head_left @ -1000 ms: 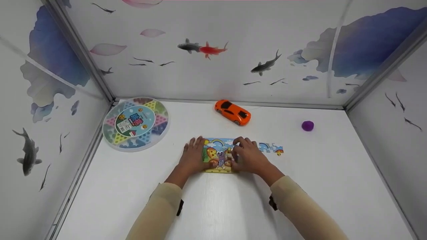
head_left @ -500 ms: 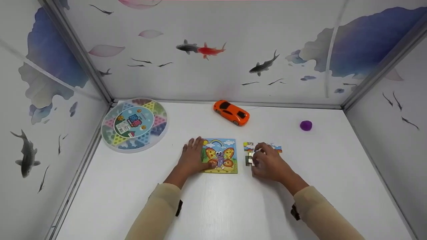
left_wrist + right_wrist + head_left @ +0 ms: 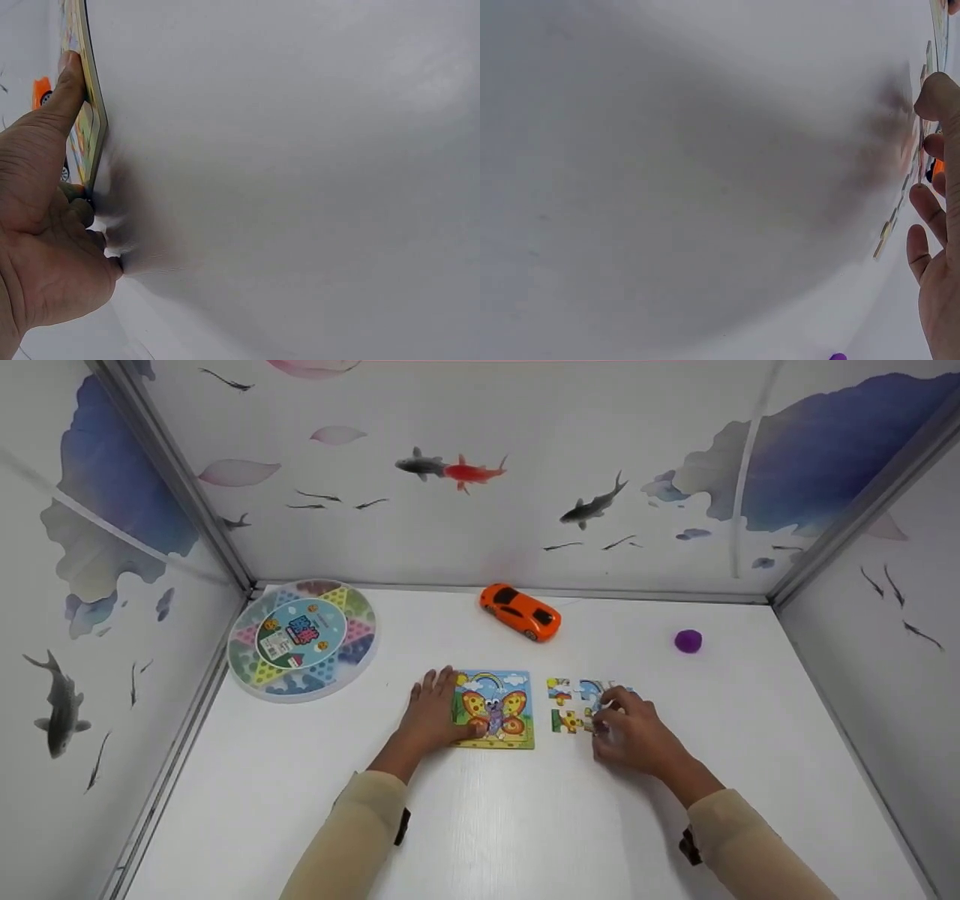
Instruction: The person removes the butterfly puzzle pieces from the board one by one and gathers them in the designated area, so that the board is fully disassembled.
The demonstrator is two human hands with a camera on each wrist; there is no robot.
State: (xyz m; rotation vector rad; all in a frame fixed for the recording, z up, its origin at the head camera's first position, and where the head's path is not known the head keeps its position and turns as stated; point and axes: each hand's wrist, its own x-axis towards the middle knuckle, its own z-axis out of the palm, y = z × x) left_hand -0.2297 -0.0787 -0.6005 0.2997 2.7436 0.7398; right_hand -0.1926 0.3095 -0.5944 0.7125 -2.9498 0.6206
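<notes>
A square butterfly puzzle board (image 3: 491,709) lies flat on the white table. Along its left side rests my left hand (image 3: 431,720), fingers stretched beside the edge and thumb (image 3: 69,86) pressing on the printed top. To the right of the board are several loose jigsaw pieces, among them a sun piece (image 3: 557,688), a rainbow piece (image 3: 589,688) and a yellow-and-green piece (image 3: 566,721). My right hand (image 3: 634,735) pinches a puzzle piece (image 3: 921,161) low over the table at the right end of the lower row. The fingers hide much of that piece.
An orange toy car (image 3: 520,612) stands behind the board. A round Chinese checkers set (image 3: 360,675) lies at the back left, and a purple ball (image 3: 688,641) at the back right. Printed wall panels (image 3: 480,540) enclose the table on three sides.
My right hand has moved from the board rightward to the loose pieces, then farther right along the lower row, uncovering pieces there. The left hand has stayed on the board.
</notes>
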